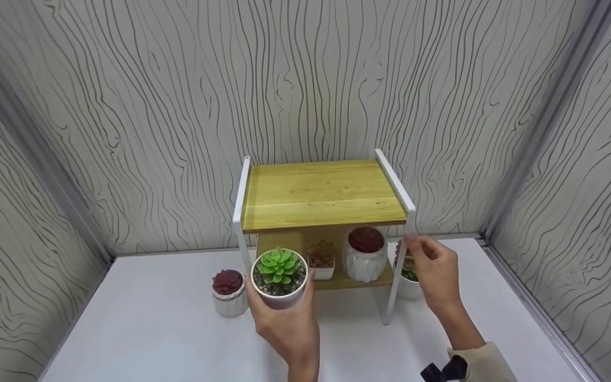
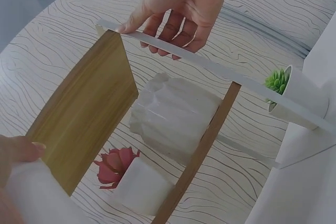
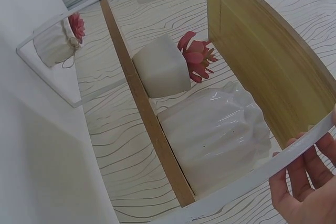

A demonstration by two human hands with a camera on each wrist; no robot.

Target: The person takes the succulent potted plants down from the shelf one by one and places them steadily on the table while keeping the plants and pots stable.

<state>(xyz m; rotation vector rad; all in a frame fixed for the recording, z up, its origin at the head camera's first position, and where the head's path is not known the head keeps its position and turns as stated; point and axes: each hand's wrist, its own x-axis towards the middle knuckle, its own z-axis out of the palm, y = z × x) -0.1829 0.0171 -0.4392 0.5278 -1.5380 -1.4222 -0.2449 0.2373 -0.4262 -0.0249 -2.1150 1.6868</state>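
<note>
My left hand [image 1: 287, 323] grips a small white pot [image 1: 280, 301] with a green succulent [image 1: 277, 266], held in front of a two-tier shelf [image 1: 321, 193]. In the left wrist view, part of that pot shows at the lower left. My right hand [image 1: 435, 270] holds the white metal frame [image 1: 399, 260] at the shelf's right front, its thumb and fingertips against the bar. On the lower board stand a small white pot with a reddish succulent [image 3: 163, 66] and a larger ribbed white pot [image 1: 365, 263] with a dark red plant.
Left of the shelf, a white pot with a dark red succulent [image 1: 229, 303] stands on the white table [image 1: 141, 318]. Another white pot [image 1: 409, 288] with a green plant stands right of the shelf, partly behind my right hand. Wood-grain patterned panels [image 1: 305, 79] enclose the table.
</note>
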